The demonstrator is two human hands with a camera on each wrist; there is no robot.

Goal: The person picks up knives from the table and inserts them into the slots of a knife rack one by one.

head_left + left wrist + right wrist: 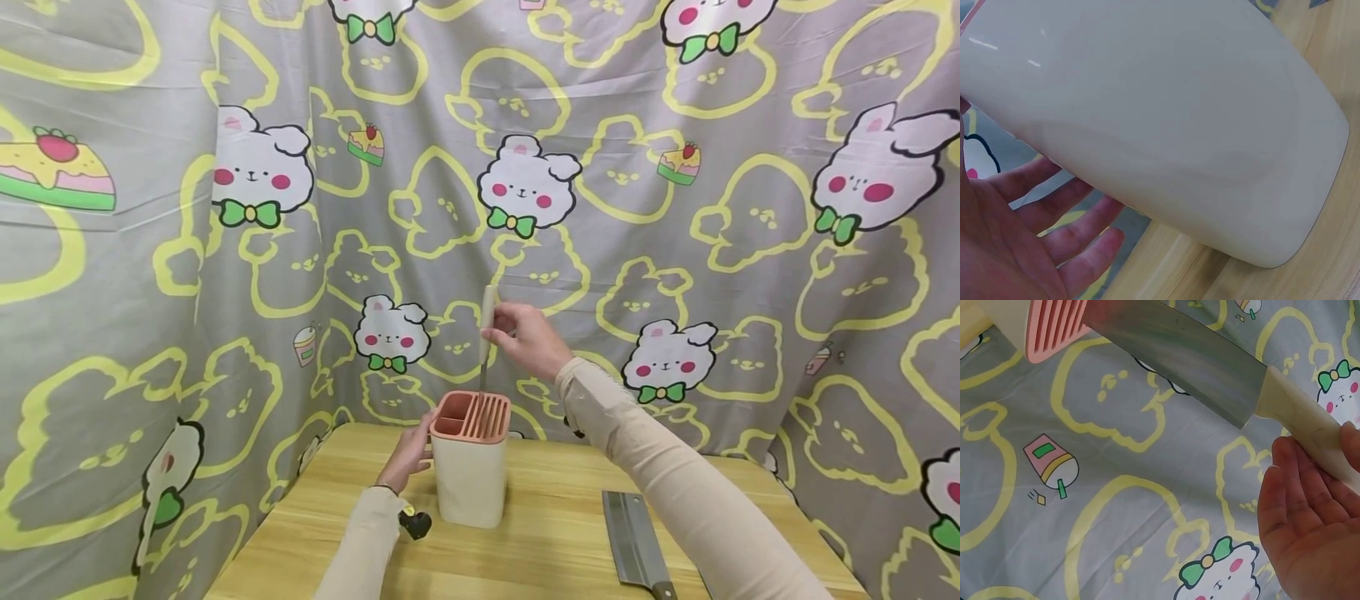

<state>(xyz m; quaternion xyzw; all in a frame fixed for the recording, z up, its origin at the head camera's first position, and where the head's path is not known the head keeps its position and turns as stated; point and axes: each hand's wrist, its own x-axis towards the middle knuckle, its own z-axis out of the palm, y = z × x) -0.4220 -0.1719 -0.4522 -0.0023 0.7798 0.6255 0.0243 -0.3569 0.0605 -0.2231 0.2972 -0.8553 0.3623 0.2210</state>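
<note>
A cream knife holder (468, 483) stands upright on the table, its salmon-pink top (452, 427) split into open compartments on the left and parallel slots on the right. My right hand (532, 337) pinches the cream handle (487, 325) of a kitchen knife above the slots. The wide steel blade (1191, 356) points down at the slotted part, its far end hidden by the top in the right wrist view. Against the holder's left side rests my left hand (407, 454); its fingers (1079, 240) are extended and loosely spread in the left wrist view.
A cleaver (633, 537) lies on the wooden table (555, 500) right of the holder, near my right sleeve. Beside my left cuff is a small black object (415, 523). A patterned grey curtain (450, 108) hangs behind the table and on both sides.
</note>
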